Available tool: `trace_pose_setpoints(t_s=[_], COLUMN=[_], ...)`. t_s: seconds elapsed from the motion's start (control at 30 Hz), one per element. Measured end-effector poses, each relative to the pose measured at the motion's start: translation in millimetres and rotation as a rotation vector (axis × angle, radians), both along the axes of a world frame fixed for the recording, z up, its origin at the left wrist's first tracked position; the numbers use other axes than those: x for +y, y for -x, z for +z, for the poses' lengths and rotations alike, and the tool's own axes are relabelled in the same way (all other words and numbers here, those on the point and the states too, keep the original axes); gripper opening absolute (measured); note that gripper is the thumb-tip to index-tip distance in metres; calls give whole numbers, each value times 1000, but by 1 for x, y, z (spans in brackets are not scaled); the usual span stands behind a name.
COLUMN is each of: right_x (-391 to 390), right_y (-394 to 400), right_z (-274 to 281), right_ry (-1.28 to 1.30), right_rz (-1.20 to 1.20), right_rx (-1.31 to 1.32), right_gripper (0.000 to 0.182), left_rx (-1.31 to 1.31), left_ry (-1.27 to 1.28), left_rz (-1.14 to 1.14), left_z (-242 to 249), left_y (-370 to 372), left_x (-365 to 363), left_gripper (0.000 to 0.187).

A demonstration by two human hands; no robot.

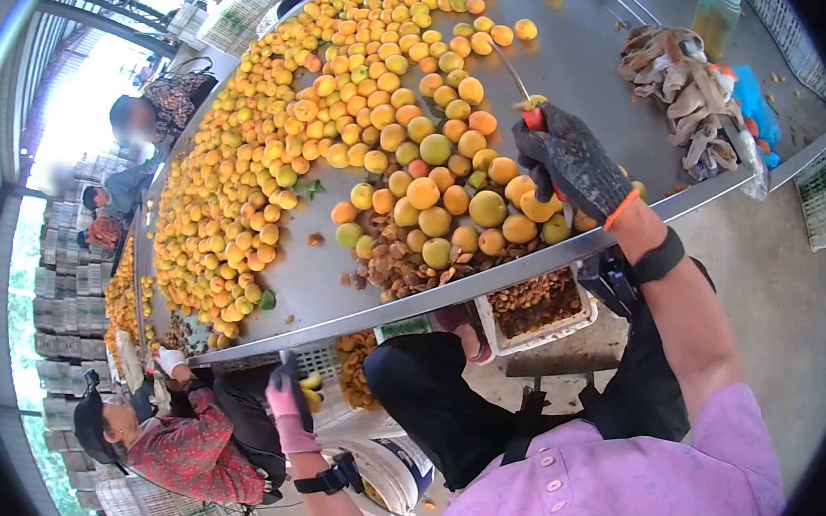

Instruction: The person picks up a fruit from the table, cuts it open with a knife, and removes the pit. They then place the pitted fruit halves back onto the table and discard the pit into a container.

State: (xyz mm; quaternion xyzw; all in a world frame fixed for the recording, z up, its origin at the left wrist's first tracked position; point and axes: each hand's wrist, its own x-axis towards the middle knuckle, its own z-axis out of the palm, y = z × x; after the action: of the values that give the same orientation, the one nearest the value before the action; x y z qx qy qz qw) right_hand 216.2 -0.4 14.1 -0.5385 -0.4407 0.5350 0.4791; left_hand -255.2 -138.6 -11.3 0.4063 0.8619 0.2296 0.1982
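My right hand [576,159], in a dark grey glove, is closed around a red-handled tool [535,118] with a thin metal shaft. It is over the near right part of the metal table, beside the pile of apricots [423,193]. Below the table edge, my left hand [291,406] wears a pink and grey glove, its fingers stretched out. Yellow-green pieces of fruit [311,392] show right beside those fingers. A crate of orange fruit pieces [358,368] lies just right of them, and a white bucket [395,485] stands below.
The metal table [584,53] has a raised rim. Brown apricot stones [398,267] lie near its edge, above a white crate [537,311] of stones. Crumpled cloths [679,85] and a bottle [718,20] are at right. A person in red [190,444] sits left; others sit farther away.
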Motion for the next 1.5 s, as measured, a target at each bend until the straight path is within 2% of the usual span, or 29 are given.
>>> trace_pose_setpoints(t_s=[0.03, 0.07, 0.1, 0.17, 0.23, 0.3, 0.37, 0.4, 0.43, 0.5, 0.57, 0.63, 0.67, 0.7, 0.77, 0.83, 0.87, 0.9, 1.0, 1.17, 1.23, 1.3, 1.33, 1.37, 1.43, 1.47, 1.5], right_x=[-3, -8, -7, 0, 1, 7, 15, 18, 19, 21, 22, 24, 23, 22, 19, 14, 13, 9, -11, -63, -92, -125, -143, -156, -183, -195, -207], right_y=[0, 1, 4, 7, 10, 10, 13, 14, 15, 14, 14, 15, 16, 18, 21, 24, 26, 29, 35, 47, 47, 51, 46, 45, 42, 47, 42], right_z=[1, 8, 2, -18, -5, -7, -10, -12, -13, -11, -11, -15, -14, -13, -12, -16, -23, -26, -16, 19, 34, 42, 57, 53, 55, 52, 61], right_ry=[-17, -35, -40, -474, -420, -317, -293, -405, -515, -548, -507, -529, -547, -562, -560, -565, -572, -576, -602, -658, -669, -793, -568, -660, -406, -753, -362], right_rz=[15, -4, -11, -127, -114, -47, -65, -113, -163, -174, -145, -156, -187, -216, -194, -165, -153, -145, -115, -21, 71, 47, 252, 244, 366, 184, 313], right_rx=[32, -112, -111, -342, -346, -351, -382, -455, -529, -548, -485, -496, -529, -560, -556, -555, -539, -525, -480, -471, -476, -429, -251, -315, -23, -124, 84], right_gripper=[26, 24, 24, 24, 24, 23, 22, 21, 19, 18, 18, 18, 18, 18, 17, 17, 17, 17, 18, 19, 24, 27, 27, 28, 29, 28, 29], left_rx=[530, 763, 880, 467, 102, 347, 589, 601, 600, 531, 532, 511, 399, 404, -596, -779, -1032, -1410, -1596, -1791, -1756, -1816, -1747, -1761, -1902, -1917, -1844], left_ry=[157, 222, 64, -45, -84, -123, 245, 359, 363, 402, 354, 44, -172, -180, -328, -457, -497, -542, -580, -511, -521, -487, -540, -527, -544, -523, -583], left_rz=[-143, -130, -237, -241, -266, -551, -574, -588, -592, -602, -622, -574, -666, -665, -519, -503, -462, -379, -240, -306, -341, -472, -341, -350, -541, -550, -306], left_z=[-29, -11, -1, 21, 24, -6, -9, -9, -17, -27, -35, -42, -37, -20, 28, 57, 67, 65, 65, 56, 56, 56, 53, 54, 63, 73, 87], left_y=[33, -3, -19, -54, -84, -80, -113, -125, -122, -120, -115, -103, -98, -106, -143, -168, -176, -173, -172, -174, -182, -190, -196, -204, -222, -236, -254], left_x=[-5, 3, 18, 77, 134, 194, 237, 246, 253, 261, 258, 250, 239, 227, 183, 142, 126, 113, 70, 15, 5, -6, -11, -15, -22, -29, -37], left_gripper=[70, 85, 78, 72, 63, 56, 47, 45, 45, 44, 45, 51, 57, 57, 50, 53, 54, 50, 51, 54, 54, 57, 55, 55, 50, 50, 50])
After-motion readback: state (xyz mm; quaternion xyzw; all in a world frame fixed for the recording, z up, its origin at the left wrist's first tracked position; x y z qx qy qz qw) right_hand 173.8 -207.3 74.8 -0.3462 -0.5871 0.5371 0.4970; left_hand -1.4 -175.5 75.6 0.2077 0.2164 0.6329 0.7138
